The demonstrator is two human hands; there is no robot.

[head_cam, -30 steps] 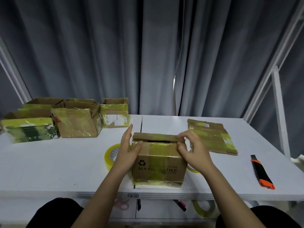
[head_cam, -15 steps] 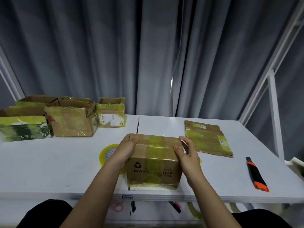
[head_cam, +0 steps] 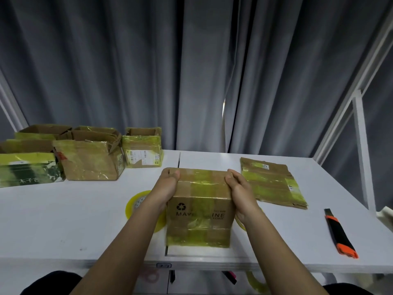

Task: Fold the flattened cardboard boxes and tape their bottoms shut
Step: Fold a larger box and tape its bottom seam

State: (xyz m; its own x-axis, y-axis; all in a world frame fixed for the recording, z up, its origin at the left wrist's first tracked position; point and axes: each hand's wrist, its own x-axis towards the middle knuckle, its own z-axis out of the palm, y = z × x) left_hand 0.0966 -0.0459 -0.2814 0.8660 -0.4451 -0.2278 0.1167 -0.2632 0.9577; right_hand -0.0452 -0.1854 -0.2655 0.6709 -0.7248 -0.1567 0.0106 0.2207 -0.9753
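Gripping the cardboard box [head_cam: 198, 206] at the bench's [head_cam: 63, 220] near edge, we hold it from both sides: our left hand [head_cam: 164, 188] and right hand [head_cam: 240, 191] both curl their fingers over its taped top edges. A yellow tape roll [head_cam: 136, 204] lies just left of our left hand, partly hidden. Right of our right hand rests a flattened box [head_cam: 272, 183], and farther right an orange-and-black knife [head_cam: 340, 236], possibly a box cutter. Folded boxes [head_cam: 89, 160] stand well away to the left.
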